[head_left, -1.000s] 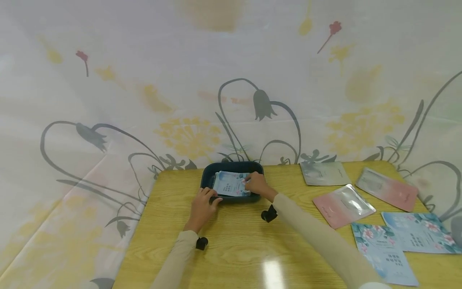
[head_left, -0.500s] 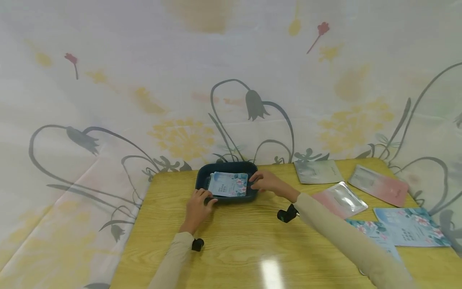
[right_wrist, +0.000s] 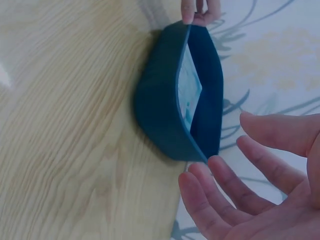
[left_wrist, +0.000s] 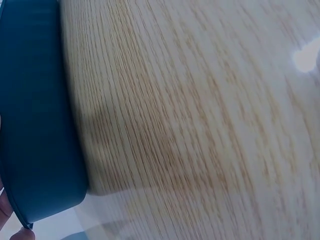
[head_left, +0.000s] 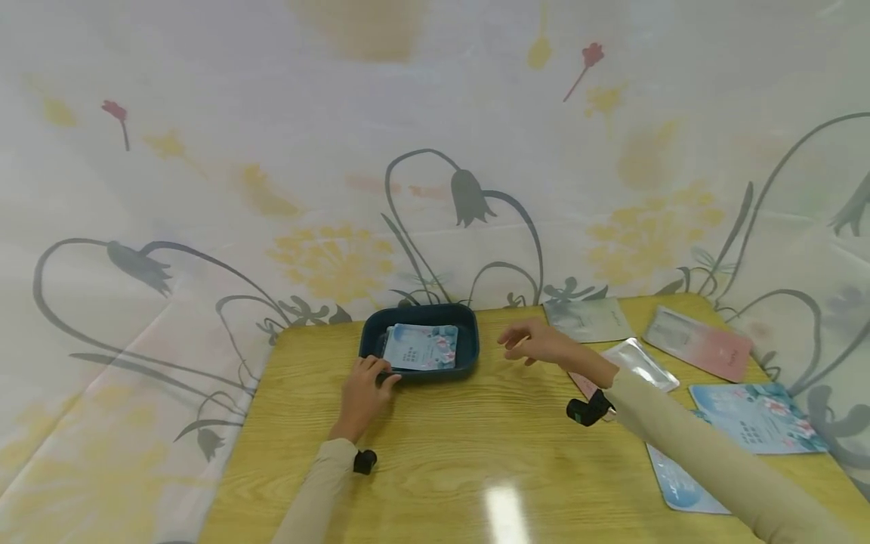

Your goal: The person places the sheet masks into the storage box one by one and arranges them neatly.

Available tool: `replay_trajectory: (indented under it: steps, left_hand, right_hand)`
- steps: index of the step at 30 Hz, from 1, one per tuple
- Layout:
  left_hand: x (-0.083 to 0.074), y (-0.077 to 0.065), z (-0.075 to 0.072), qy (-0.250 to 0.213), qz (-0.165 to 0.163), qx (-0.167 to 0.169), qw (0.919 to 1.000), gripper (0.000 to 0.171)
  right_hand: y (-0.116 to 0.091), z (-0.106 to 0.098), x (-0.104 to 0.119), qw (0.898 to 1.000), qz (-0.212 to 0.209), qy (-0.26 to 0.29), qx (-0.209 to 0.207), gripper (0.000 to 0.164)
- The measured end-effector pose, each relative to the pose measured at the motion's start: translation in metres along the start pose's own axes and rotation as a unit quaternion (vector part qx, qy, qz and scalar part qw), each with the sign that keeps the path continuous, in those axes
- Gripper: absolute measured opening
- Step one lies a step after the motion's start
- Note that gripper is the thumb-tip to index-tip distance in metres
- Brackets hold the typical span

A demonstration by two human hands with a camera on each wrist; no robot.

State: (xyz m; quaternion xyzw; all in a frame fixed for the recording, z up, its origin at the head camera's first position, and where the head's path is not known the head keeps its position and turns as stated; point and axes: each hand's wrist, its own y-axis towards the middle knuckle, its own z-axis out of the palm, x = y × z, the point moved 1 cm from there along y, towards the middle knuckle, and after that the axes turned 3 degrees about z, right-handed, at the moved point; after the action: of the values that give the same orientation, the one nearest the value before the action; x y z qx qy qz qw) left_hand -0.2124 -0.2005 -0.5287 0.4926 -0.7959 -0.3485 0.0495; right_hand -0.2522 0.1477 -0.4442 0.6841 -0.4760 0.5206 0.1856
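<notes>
A dark teal plastic bin [head_left: 469, 332] stands near the table's back edge in the head view. Blue flowered sheet mask packets [head_left: 418, 349] lie stacked inside it. My left hand [head_left: 363, 393] pinches the bin's rim at its near left corner, thumb outside and fingers over the edge, as the right wrist view also shows. In the left wrist view, the bin's outer wall [left_wrist: 42, 110] fills the left side, with only fingertips visible. My right hand [head_left: 544, 344] hovers over the table between the bin and the loose packets, its fingers spread and holding nothing.
To the right lie a silver-grey packet [head_left: 590, 319], two pink-and-silver packets [head_left: 700, 344] and two blue flowered packets [head_left: 757, 419], partly behind my right sleeve. A patterned cloth [head_left: 326, 151] hangs behind the wooden table [head_left: 435, 453].
My right hand has let go of the top flowered packet in the bin and moved right, toward the loose packets. My left hand has stayed at the rim. The head view has shifted slightly right.
</notes>
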Motion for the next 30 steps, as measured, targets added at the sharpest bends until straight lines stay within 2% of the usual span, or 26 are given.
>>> replay_trajectory:
  steps: [8, 17, 23, 30]
  left_hand:
    - [0.003, -0.001, 0.0, 0.003, -0.01, 0.001, 0.9999, 0.019]
    - [0.003, -0.001, 0.002, 0.0, -0.003, -0.008, 1.0, 0.02]
    - [0.002, -0.001, 0.003, -0.005, -0.005, -0.006, 1.0, 0.02]
    - [0.002, -0.002, 0.004, -0.008, -0.007, -0.013, 0.9999, 0.021]
  right_hand:
    - [-0.031, -0.023, -0.008, 1.0, -0.001, -0.021, 0.014, 0.033]
    - [-0.067, -0.049, -0.022, 0.998, -0.02, -0.053, 0.039, 0.03]
    - [-0.089, -0.065, -0.032, 0.998, -0.013, -0.051, 0.043, 0.03]
    - [-0.113, -0.079, -0.05, 0.996, -0.021, -0.083, 0.037, 0.034]
